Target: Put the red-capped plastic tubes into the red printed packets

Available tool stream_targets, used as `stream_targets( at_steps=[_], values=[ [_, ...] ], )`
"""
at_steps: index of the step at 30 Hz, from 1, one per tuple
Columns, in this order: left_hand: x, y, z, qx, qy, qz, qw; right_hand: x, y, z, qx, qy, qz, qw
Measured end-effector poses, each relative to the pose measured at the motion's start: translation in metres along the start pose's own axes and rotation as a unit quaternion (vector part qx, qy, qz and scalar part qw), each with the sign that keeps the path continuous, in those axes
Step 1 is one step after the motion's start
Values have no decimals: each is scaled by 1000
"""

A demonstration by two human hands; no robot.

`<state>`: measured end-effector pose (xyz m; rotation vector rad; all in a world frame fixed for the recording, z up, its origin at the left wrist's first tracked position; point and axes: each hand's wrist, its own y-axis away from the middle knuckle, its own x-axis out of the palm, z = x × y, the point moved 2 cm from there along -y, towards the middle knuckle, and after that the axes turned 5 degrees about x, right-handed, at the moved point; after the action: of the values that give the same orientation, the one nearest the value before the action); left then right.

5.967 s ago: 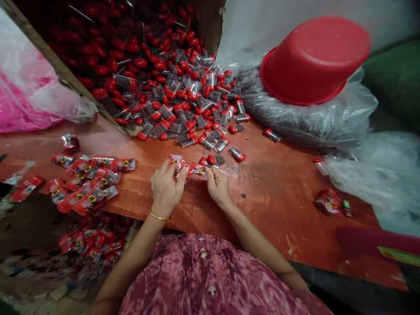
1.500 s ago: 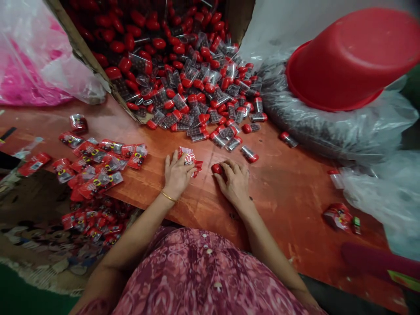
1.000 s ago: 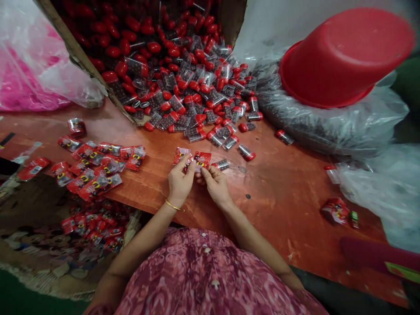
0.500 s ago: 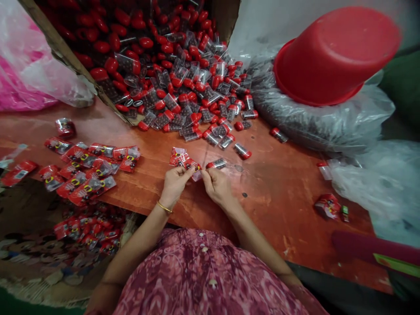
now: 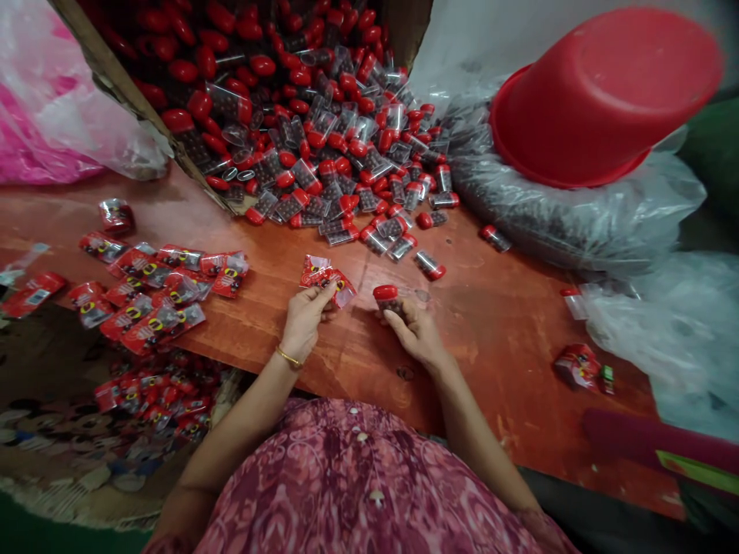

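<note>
Pinched in my left hand [image 5: 304, 319] is a red printed plastic sleeve [image 5: 345, 291], and a second red printed piece [image 5: 315, 267] shows just behind the fingers. My right hand [image 5: 420, 331], closed, grips a small clear container with a red cap [image 5: 386, 292]; dark round pieces show inside it. The container is upright, cap up, a little to the right of the sleeve and apart from it. Farther back, many similar red-capped containers [image 5: 305, 175] spill from a cardboard box [image 5: 95, 69] onto the wooden table [image 5: 490, 331].
Filled red packets [image 5: 144, 288] lie at the left, with more in a box [image 5: 167, 392] below the table edge. At the back right a red tub [image 5: 600, 100] rests upside down on a stuffed plastic bag [image 5: 554, 215]. A red packet [image 5: 577, 365] lies at the right.
My right hand has left the sleeve and picked up the red-capped container that lay beside it. My left hand still holds the sleeve in nearly the same place.
</note>
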<state>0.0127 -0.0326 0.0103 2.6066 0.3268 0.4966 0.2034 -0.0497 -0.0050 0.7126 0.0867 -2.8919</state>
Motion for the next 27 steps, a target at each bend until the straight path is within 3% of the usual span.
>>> stream_targets(
  at_steps=[3, 6, 9, 15, 18, 23, 27],
  values=[
    [2, 1, 0, 1, -11, 0, 1000, 8, 10, 7, 95, -225, 33, 969],
    [4, 2, 2, -5, -18, 6, 1000, 13, 12, 12, 152, -350, 45, 923],
    [6, 3, 2, -3, -23, 2, 1000, 16, 13, 15, 180, -411, 55, 892],
    [9, 6, -2, 4, -18, 3, 1000, 20, 15, 17, 209, -438, 61, 872],
    [10, 6, -2, 4, -16, 5, 1000, 22, 15, 16, 223, -419, 62, 878],
    [9, 5, 2, 13, -25, 23, 999, 21, 16, 23, 210, -312, 76, 924],
    [8, 6, 3, 31, -28, 33, 999, 18, 16, 29, 218, -240, 85, 942]
  ],
)
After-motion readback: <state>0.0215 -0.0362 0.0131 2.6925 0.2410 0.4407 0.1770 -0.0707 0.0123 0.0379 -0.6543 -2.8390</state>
